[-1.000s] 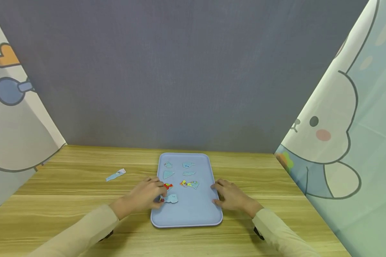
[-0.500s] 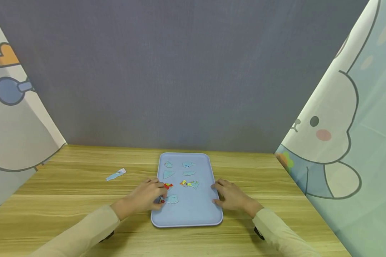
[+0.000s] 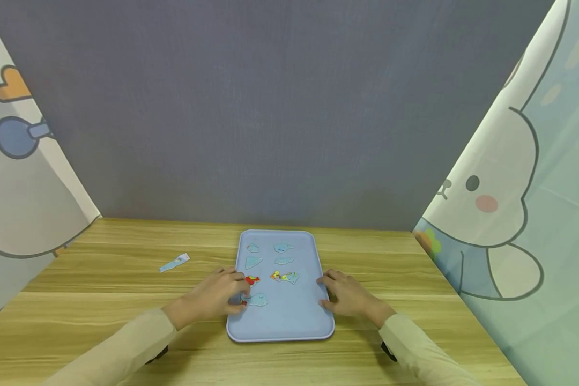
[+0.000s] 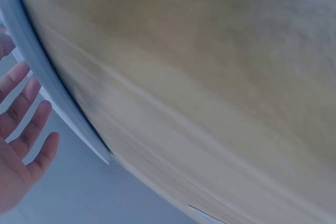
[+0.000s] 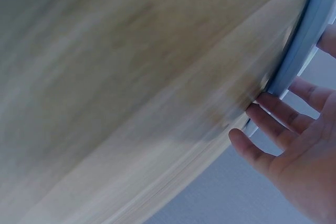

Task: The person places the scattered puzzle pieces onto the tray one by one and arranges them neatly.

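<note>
A pale blue tray lies on the table, bearing several irregular light-blue paper pieces that look like torn or cut picture scraps. My left hand reaches over the tray's left edge, fingers loosely bent and apart. Its fingertips are beside a scrap with a red corner and partly cover a red-patterned scrap; contact cannot be told. In the left wrist view the spread fingers hold nothing visible. My right hand rests at the tray's right edge, fingers relaxed. To their left is a scrap with a yellow figure.
Farther up the tray lie a triangular scrap, a narrow scrap and two more near the far rim. A long strip-shaped scrap lies on the wooden table left of the tray. A grey panel stands behind the table.
The scrap with the red corner has shifted very slightly toward me. My left hand has drawn back a touch to the left; the right hand stays in place.
</note>
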A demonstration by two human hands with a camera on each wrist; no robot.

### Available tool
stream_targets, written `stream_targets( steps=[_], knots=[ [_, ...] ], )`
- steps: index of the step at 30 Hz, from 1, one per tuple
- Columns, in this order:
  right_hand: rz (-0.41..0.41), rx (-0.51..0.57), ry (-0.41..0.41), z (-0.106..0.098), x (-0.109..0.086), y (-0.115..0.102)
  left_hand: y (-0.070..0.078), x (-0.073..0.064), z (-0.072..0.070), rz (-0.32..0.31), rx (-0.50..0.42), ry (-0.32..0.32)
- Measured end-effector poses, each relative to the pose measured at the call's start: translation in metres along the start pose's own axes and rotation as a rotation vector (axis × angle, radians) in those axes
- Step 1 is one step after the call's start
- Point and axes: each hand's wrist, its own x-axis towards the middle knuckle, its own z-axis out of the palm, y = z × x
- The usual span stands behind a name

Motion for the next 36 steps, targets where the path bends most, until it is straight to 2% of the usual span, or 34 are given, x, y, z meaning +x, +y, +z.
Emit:
stream_targets(
  steps=[5,11,17,21,25,29,36],
  knots=[
    [0.002,0.0,0.0,0.001,0.0,0.0,-0.007,-0.002,-0.004,-0.035,-0.015,0.026],
    [0.002,0.006,-0.001,0.0,0.0,0.0,-0.02,-0.008,-0.007,-0.045,-0.028,0.085],
    [0.01,0.008,-0.005,0.0,0.0,0.0,-0.033,-0.017,-0.008,-0.112,-0.053,0.102],
    [0.011,0.009,-0.005,0.0,0.0,0.0,-0.043,-0.024,-0.009,-0.148,-0.013,0.121],
    [0.01,0.02,-0.003,0.0,0.0,0.0,-0.056,-0.032,-0.01,-0.204,0.027,0.117],
    [0.01,0.018,-0.007,0.0,-0.001,0.0,-0.068,-0.042,-0.011,-0.266,0.024,0.097],
    [0.009,0.025,-0.012,0.0,-0.001,0.0,-0.088,-0.054,-0.013,-0.32,0.034,0.1]
  ],
)
